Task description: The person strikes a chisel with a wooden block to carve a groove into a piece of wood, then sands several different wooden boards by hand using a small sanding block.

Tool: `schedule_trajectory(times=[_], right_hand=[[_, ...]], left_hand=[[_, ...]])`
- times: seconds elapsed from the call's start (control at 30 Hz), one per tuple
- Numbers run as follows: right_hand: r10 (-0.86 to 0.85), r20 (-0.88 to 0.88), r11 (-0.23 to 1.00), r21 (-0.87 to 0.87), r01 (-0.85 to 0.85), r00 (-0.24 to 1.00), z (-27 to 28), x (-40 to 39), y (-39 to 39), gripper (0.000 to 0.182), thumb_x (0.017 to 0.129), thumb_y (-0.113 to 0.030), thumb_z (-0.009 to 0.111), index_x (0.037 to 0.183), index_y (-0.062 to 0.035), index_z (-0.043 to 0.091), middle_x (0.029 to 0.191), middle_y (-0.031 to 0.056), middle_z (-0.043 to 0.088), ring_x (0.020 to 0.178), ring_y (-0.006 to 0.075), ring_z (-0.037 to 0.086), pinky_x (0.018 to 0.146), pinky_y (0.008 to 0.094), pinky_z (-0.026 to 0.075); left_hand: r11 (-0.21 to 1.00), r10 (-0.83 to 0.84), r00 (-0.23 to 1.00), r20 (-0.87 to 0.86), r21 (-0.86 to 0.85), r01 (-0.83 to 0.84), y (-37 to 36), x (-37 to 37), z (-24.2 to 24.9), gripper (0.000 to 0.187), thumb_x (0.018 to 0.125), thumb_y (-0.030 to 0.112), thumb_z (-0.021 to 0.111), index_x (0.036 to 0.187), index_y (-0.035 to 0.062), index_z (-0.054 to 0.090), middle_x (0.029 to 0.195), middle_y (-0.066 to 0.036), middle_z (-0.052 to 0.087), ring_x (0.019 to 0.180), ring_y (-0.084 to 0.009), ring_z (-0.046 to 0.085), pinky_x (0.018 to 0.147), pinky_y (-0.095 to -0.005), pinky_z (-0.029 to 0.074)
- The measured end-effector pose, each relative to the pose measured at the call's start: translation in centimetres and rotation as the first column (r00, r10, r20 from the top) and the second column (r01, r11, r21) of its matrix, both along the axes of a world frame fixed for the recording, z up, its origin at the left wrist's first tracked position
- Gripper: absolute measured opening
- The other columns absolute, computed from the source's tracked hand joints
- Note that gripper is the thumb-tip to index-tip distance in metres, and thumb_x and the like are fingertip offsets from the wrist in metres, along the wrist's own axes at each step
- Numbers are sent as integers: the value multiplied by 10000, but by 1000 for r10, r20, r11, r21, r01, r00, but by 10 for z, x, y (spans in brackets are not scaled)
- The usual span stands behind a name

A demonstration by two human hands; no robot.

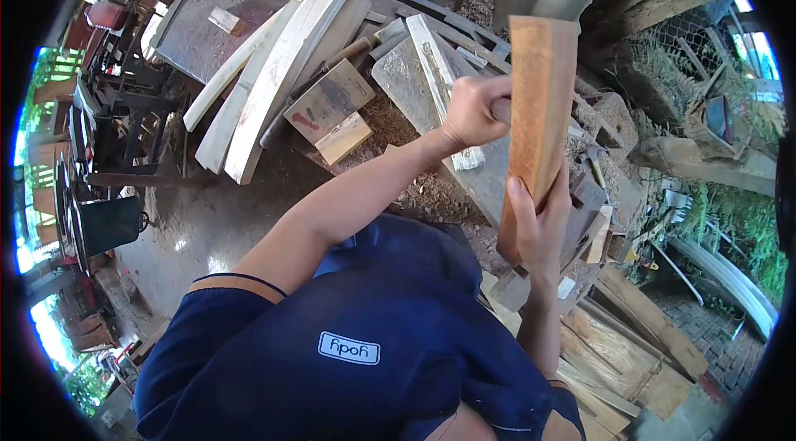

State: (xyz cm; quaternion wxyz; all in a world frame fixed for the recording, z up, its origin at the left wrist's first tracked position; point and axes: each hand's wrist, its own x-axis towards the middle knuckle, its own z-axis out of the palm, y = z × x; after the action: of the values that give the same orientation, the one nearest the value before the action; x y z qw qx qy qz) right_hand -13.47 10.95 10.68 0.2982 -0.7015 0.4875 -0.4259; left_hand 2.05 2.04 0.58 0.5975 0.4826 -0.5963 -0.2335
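Note:
A reddish-brown length of wood (537, 93) stands raised in front of me, above the cluttered bench. My right hand (543, 221) grips its lower part, thumb on the near left face and fingers around the right edge. My left hand (478, 112) is closed at its left side, around a greyish rounded piece that passes behind the wood; I cannot tell what that piece is. Below my left hand, a pale wood strip (435, 60) lies across a grey board (406, 76). Sawdust and shavings (435, 192) cover the bench beneath my forearm.
Long pale boards (290, 72) lean across the bench at left, beside a long tool with a wooden handle (358, 47). Two wood blocks (330, 97) sit near them. Planks (622, 341) are piled at lower right. A dark green panel (109, 221) stands far left.

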Motion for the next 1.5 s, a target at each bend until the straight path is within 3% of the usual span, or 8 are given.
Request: schedule_trajectory(times=[0.07, 0.13, 0.23, 0.4, 0.6, 0.9, 1.13, 1.5], right_hand=[[38, -36, 957, 288, -26, 999, -8, -3, -3, 448, 857, -215, 671, 1148, 73, 491, 844, 194, 645, 773, 230, 659, 698, 354, 507], [48, -36, 984, 172, -41, 998, -25, -7, -2, 464, 887, -269, 671, 1146, 70, 488, 762, 180, 653, 699, 226, 667, 658, 360, 509], [6, -79, 970, 241, 13, 997, -29, -5, 4, 487, 888, -300, 683, 1148, 64, 490, 780, 182, 663, 706, 241, 676, 664, 365, 511], [23, -48, 962, 271, -9, 999, -29, -3, 10, 496, 887, -315, 693, 1160, 50, 496, 814, 189, 667, 754, 235, 681, 700, 367, 511], [-15, -46, 966, 257, 26, 999, -29, -6, 14, 503, 880, -322, 696, 1160, 46, 499, 801, 187, 663, 746, 245, 675, 704, 366, 514], [-36, -32, 969, 242, 43, 999, -25, -11, 14, 446, 872, -265, 678, 1134, 47, 494, 861, 159, 625, 747, 206, 616, 706, 351, 494], [-74, 485, 990, 140, 7, 872, -6, -23, 6, 665, 836, -177, 612, 1385, 59, 320, 1028, 189, 530, 728, 222, 567, 610, 324, 491], [-75, 115, 987, 149, 58, 991, -28, -38, 6, 625, 927, -299, 537, 1405, 21, 294, 814, 136, 537, 648, 184, 521, 566, 320, 468]], left_hand=[[994, 24, 997, -69, -105, -31, -2, 13, 3, 217, 832, 141, 679, 665, 37, 589, 625, -136, 606, 515, -282, 559, 506, -330, 467], [992, 121, 987, -109, 43, -117, -3, 34, 10, 328, 913, 151, 630, 618, 64, 516, 587, -62, 589, 513, -160, 570, 471, -306, 442], [963, 262, 716, -648, 123, -241, -26, 65, 13, 310, 892, 162, 630, 626, 111, 479, 549, 36, 441, 433, -87, 407, 420, -261, 336], [890, 398, 344, -851, 267, -369, -35, 94, 10, 313, 885, 135, 639, 715, 125, 377, 531, 32, 379, 424, -68, 357, 402, -252, 302], [947, 279, 726, -628, 54, -317, -23, 60, 15, 354, 929, 142, 649, 682, 112, 396, 549, 37, 420, 453, -51, 370, 413, -247, 303], [990, 133, 954, -269, 75, -117, -3, 26, 15, 262, 888, 139, 691, 706, 50, 525, 620, -29, 619, 595, -36, 556, 500, -293, 453], [999, -42, 993, 110, -26, 45, 8, -8, 5, 169, 674, 83, 689, 828, 116, 627, 695, -73, 668, 638, -297, 668, 550, -386, 502], [986, -165, 956, 243, 19, 166, 6, -7, 3, 282, 642, 161, 713, 916, 152, 646, 695, -99, 658, 680, -339, 651, 580, -421, 499]])
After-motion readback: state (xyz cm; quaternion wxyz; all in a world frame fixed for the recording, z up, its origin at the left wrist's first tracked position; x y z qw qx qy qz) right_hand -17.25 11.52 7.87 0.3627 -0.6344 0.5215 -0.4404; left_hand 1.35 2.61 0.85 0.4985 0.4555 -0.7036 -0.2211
